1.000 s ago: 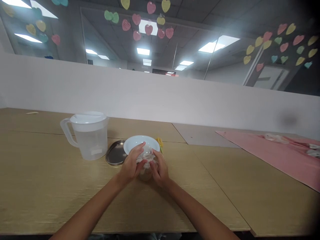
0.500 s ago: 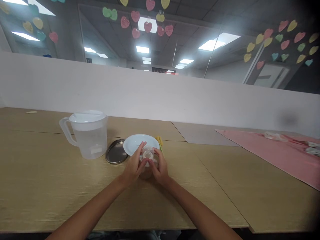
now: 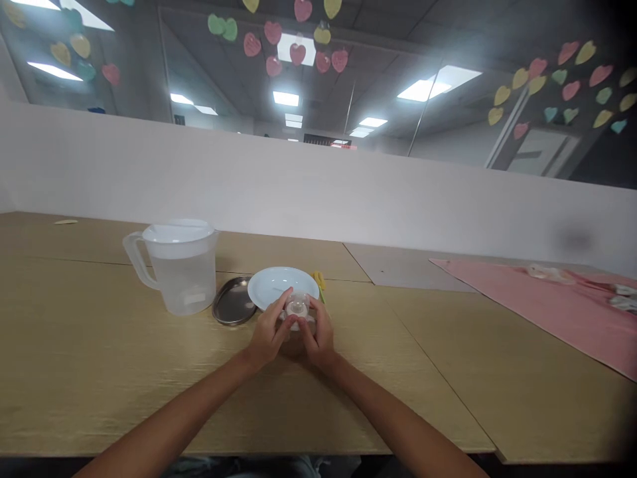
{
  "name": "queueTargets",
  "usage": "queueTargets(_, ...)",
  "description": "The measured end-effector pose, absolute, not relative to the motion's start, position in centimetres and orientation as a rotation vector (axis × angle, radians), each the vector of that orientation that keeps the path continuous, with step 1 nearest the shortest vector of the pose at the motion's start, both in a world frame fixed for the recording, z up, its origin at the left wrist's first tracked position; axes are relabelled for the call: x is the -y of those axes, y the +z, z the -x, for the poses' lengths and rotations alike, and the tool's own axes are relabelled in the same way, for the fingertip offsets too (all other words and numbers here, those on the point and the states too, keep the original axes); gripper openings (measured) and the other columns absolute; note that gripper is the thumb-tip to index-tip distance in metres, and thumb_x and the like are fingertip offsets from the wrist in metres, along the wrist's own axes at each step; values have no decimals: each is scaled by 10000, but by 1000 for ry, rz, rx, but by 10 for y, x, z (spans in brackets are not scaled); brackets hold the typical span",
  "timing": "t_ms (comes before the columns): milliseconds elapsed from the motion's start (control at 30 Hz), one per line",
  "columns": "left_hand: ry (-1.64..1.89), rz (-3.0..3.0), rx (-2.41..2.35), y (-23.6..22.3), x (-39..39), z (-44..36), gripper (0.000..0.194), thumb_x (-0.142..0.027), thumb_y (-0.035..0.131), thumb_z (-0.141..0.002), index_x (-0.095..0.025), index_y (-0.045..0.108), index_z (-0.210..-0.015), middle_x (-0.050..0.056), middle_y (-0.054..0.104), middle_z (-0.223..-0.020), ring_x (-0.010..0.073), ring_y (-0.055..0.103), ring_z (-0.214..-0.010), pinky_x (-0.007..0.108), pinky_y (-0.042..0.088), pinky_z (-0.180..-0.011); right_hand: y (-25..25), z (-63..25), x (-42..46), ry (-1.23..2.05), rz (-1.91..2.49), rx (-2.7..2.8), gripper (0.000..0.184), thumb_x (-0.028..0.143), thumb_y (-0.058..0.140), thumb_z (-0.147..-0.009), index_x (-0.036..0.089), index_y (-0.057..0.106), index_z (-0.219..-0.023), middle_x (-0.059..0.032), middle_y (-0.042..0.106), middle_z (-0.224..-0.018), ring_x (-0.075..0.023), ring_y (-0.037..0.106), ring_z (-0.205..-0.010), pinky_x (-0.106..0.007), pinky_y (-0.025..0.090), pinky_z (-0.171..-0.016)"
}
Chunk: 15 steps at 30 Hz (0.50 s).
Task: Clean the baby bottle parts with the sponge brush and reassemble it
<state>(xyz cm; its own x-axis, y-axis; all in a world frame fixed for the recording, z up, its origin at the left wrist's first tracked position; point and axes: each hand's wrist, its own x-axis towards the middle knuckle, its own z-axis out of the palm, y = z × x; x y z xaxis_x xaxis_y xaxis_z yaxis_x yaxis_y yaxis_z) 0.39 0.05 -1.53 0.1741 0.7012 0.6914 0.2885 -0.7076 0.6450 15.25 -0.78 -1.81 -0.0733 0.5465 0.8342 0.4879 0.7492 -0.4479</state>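
Observation:
Both hands meet at the middle of the table around a small clear bottle with a domed see-through cap (image 3: 297, 304) and a white collar. From the left side, my left hand (image 3: 271, 334) is closed round it, thumb in front. My right hand (image 3: 318, 334) wraps the other side, and the two thumbs almost meet below the dome. The fingers hide much of the bottle's body. Just behind it is a pale blue-white bowl (image 3: 271, 282), partly covered by my fingers. A round metal tray (image 3: 233, 303) lies to the left, close against the bowl.
A translucent pitcher (image 3: 184, 275) holding clear liquid stands left of the tray. Something yellow with a green part (image 3: 319, 281) shows behind the bowl's right edge. A pink mat (image 3: 527, 302) with items on it covers the right side. A white partition (image 3: 318, 192) rises behind the table.
The view has shifted slightly, so the scene sits a little further right. Both hands stay round the bottle, its dome appearing marginally lower between the fingers.

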Motion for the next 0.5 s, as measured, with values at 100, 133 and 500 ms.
queueTargets(100, 1587, -2085, -883, -14, 0, -6, 521, -410, 442, -905, -139, 409, -1348, 129, 518, -1317, 231, 504, -1180, 330, 411, -972, -23, -149, 8, 113, 828, 1665, 375, 319, 434, -904, 211, 428, -1263, -101, 568, -1185, -221, 552, -1081, -392, 464, -902)
queueTargets(133, 1599, -2082, -870, -13, 0, -7, 518, -408, 442, -905, -140, 409, -1347, 132, 505, -1331, 232, 485, -1205, 334, 400, -987, -25, -149, 8, 127, 830, 1657, 377, 319, 430, -906, 215, 424, -1268, -100, 564, -1189, -220, 551, -1079, -390, 463, -902)
queueTargets(500, 1427, -2268, -965, -21, -11, 8, 770, -529, 527, -818, -149, 249, -1427, 147, 547, -1261, 270, 516, -1142, 415, 385, -973, -13, -154, 5, 235, 815, 1666, 361, 396, 419, -886, 216, 451, -1198, -90, 586, -1095, -231, 559, -1029, -405, 460, -886)
